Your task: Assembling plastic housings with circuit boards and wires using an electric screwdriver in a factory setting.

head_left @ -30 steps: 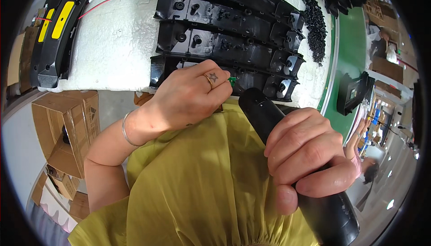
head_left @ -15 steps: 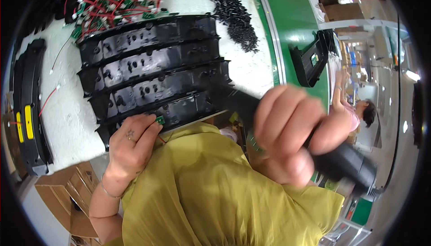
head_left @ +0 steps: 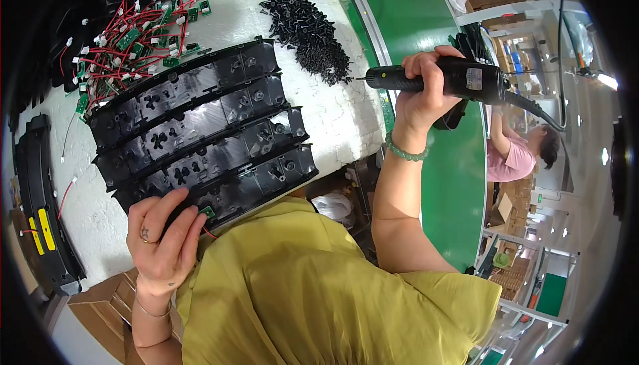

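In my right hand is a black electric screwdriver, its fingers wrapped round the body. The thin bit points left and reaches the edge of a pile of small black screws; whether a screw sits on the bit is too small to tell. My left hand lies at the nearest of several long black plastic housings, lined up side by side. Its bent fingertips hold a small green circuit board in that housing, with a red wire coming off it. The fingers partly cover the board.
Green circuit boards with red wires are heaped at the far left of the white foam surface. Black parts with yellow strips stand at the left edge. A green conveyor belt runs on the right. Beyond it is a person in pink.
The screwdriver in my right hand has swung from the near housings out to the screw pile. My left hand stays on the circuit board. The whole view has shifted slightly.
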`<action>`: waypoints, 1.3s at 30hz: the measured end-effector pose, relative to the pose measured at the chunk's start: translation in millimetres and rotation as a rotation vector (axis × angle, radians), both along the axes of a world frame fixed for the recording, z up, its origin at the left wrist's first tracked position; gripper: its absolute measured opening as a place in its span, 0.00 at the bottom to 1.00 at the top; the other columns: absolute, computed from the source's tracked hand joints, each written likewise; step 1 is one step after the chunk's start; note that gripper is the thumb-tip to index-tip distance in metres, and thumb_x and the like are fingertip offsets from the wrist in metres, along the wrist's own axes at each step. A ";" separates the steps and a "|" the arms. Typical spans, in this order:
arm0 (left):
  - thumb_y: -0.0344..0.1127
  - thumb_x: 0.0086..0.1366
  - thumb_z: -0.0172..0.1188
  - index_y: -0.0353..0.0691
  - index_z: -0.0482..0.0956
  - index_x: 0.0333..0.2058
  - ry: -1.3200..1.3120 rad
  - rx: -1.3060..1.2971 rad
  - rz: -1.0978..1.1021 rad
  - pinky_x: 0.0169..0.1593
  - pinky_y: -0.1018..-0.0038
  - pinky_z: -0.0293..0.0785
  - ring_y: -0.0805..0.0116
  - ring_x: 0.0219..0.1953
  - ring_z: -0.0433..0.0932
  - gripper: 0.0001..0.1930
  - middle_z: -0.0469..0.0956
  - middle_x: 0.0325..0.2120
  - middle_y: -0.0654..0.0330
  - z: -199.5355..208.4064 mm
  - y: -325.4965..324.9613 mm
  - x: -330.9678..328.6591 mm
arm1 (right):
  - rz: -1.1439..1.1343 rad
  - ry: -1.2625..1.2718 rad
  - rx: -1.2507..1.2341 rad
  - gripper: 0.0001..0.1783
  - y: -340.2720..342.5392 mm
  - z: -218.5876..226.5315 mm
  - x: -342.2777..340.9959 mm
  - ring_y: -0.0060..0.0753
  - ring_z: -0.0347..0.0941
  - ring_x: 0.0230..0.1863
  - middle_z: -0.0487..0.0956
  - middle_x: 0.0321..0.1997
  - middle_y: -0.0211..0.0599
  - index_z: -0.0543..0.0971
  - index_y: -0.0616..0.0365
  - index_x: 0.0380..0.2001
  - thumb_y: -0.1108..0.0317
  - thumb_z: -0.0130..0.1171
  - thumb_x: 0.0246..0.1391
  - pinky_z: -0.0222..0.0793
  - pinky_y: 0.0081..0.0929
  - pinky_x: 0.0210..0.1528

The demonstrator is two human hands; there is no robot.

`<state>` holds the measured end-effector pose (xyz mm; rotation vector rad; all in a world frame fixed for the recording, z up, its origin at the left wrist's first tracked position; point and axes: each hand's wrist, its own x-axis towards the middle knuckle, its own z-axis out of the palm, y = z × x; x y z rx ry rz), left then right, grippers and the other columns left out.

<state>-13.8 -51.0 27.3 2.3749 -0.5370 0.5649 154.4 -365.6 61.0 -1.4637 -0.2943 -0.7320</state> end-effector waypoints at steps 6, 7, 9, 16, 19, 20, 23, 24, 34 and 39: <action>0.24 0.42 0.69 0.35 0.79 0.29 0.034 0.011 -0.022 0.36 0.67 0.71 0.55 0.34 0.72 0.13 0.78 0.38 0.56 11.3 -2.9 19.4 | 0.118 -0.076 0.079 0.15 4.8 14.1 -12.9 0.26 0.61 0.18 0.67 0.19 0.33 0.68 0.63 0.39 0.77 0.52 0.45 0.64 0.28 0.28; 0.24 0.42 0.69 0.35 0.79 0.29 0.033 0.014 -0.021 0.36 0.67 0.71 0.55 0.34 0.72 0.13 0.78 0.38 0.56 14.6 -4.1 24.8 | 0.190 -0.109 0.117 0.16 4.0 16.7 -14.8 0.26 0.62 0.17 0.68 0.19 0.34 0.67 0.63 0.40 0.78 0.53 0.45 0.66 0.28 0.27; 0.25 0.43 0.68 0.35 0.79 0.30 0.041 -0.004 -0.076 0.37 0.66 0.71 0.54 0.35 0.72 0.12 0.78 0.38 0.57 21.5 -7.5 37.9 | 0.191 -0.140 0.042 0.18 5.2 22.4 -19.5 0.27 0.61 0.17 0.66 0.18 0.33 0.66 0.62 0.43 0.75 0.52 0.46 0.65 0.29 0.28; 0.30 0.55 0.64 0.37 0.81 0.37 0.223 -0.251 -0.388 0.41 0.69 0.72 0.59 0.37 0.75 0.10 0.81 0.33 0.56 18.6 -64.5 121.6 | 0.499 -0.286 0.052 0.19 12.7 54.1 -52.0 0.21 0.58 0.17 0.63 0.18 0.27 0.67 0.56 0.47 0.72 0.51 0.49 0.56 0.25 0.25; 0.31 0.56 0.63 0.37 0.81 0.38 0.294 -0.381 -0.410 0.37 0.70 0.73 0.60 0.34 0.77 0.10 0.81 0.31 0.55 8.8 -90.7 139.6 | 0.600 -0.298 0.101 0.19 24.7 59.8 -57.5 0.21 0.60 0.18 0.64 0.18 0.25 0.66 0.54 0.46 0.71 0.52 0.49 0.58 0.25 0.28; 0.31 0.57 0.63 0.37 0.82 0.37 0.378 -0.517 -0.461 0.35 0.70 0.73 0.59 0.32 0.78 0.09 0.81 0.30 0.54 7.6 -94.4 141.3 | 0.627 -0.238 0.008 0.16 25.8 67.1 -64.6 0.15 0.61 0.22 0.65 0.21 0.21 0.69 0.53 0.44 0.70 0.51 0.50 0.58 0.23 0.34; 0.30 0.56 0.63 0.37 0.82 0.34 0.172 -0.440 -0.494 0.31 0.71 0.74 0.60 0.27 0.78 0.07 0.81 0.26 0.56 6.9 -99.7 143.6 | 0.616 -0.249 0.076 0.16 26.6 71.8 -73.8 0.14 0.63 0.20 0.67 0.20 0.20 0.70 0.53 0.42 0.71 0.53 0.47 0.60 0.20 0.34; 0.27 0.55 0.63 0.36 0.83 0.31 0.162 -0.461 -0.463 0.31 0.71 0.73 0.61 0.27 0.78 0.05 0.81 0.24 0.57 9.9 -99.3 138.8 | 0.618 -0.249 0.082 0.16 28.5 72.3 -74.6 0.14 0.63 0.20 0.67 0.20 0.20 0.70 0.53 0.42 0.71 0.53 0.47 0.60 0.20 0.34; 0.24 0.52 0.64 0.35 0.81 0.30 -0.012 -0.392 -0.425 0.32 0.72 0.73 0.62 0.26 0.77 0.05 0.81 0.24 0.58 15.9 -83.7 125.7 | 0.688 -0.237 0.157 0.15 43.7 77.2 -78.7 0.13 0.64 0.18 0.69 0.16 0.16 0.70 0.51 0.37 0.71 0.55 0.42 0.61 0.15 0.31; 0.25 0.52 0.64 0.35 0.81 0.29 -0.012 -0.386 -0.410 0.32 0.71 0.72 0.61 0.26 0.76 0.04 0.80 0.24 0.58 17.5 -79.0 121.0 | 0.691 -0.255 0.157 0.15 46.8 78.0 -81.1 0.12 0.64 0.17 0.69 0.16 0.16 0.71 0.50 0.36 0.71 0.57 0.41 0.61 0.14 0.29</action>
